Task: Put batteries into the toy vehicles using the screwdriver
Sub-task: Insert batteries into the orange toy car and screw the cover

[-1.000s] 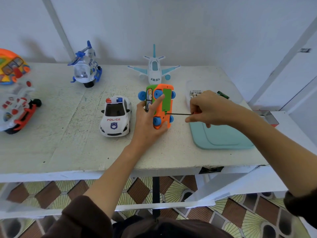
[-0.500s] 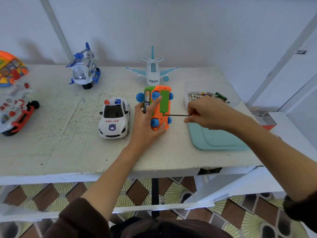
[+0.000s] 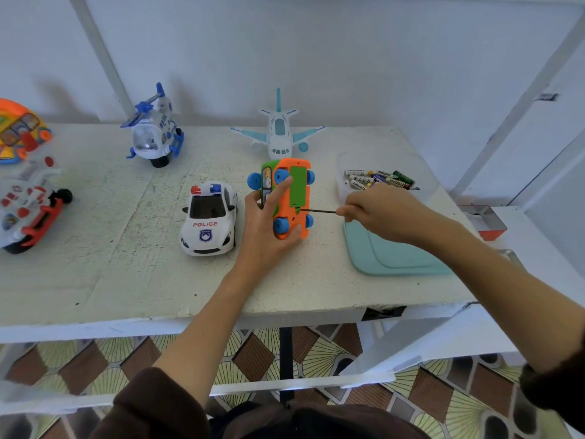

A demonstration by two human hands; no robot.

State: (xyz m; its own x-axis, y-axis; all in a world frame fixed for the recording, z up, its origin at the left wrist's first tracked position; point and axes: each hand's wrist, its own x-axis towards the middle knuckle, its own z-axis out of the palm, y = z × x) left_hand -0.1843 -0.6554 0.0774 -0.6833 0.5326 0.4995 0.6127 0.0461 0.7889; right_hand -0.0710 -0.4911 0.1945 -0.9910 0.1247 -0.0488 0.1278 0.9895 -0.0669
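Six toy vehicles on the white table (image 3: 95, 280), counted left to right. At far left edge, one orange bus toy (image 3: 19, 131), partly cut off by the frame. Below it, one red-and-white toy (image 3: 25, 210); type hard to tell. One blue-and-white helicopter (image 3: 153, 134) toward the back. One white police car (image 3: 209, 218), upright, nose toward the viewer, just left of the left hand.

Left hand (image 3: 269, 229) grips one orange-and-green toy vehicle (image 3: 291, 198), tipped so its underside with the green battery cover faces right; four blue wheels visible. Index finger lies straight across the underside, thumb curls round the near end, other fingers behind the body. Forearm reaches up from lower left, brown sleeve at the elbow.

One white-and-teal airplane (image 3: 279, 134) stands behind the held toy, apart from it.

Screwdriver (image 3: 318, 211): thin dark shaft, level, tip against the lower edge of the green cover. Handle hidden inside the right hand (image 3: 383, 213), whose fingers pinch round it; hand knuckles-up, forearm entering from lower right, dark sleeve at the frame edge.

One clear container (image 3: 342, 191) behind the right hand holds batteries (image 3: 380, 180), loose and lying on their sides; a handful, exact count not readable. One teal lid (image 3: 395, 261) lies flat on the table under the right wrist, near the right edge.
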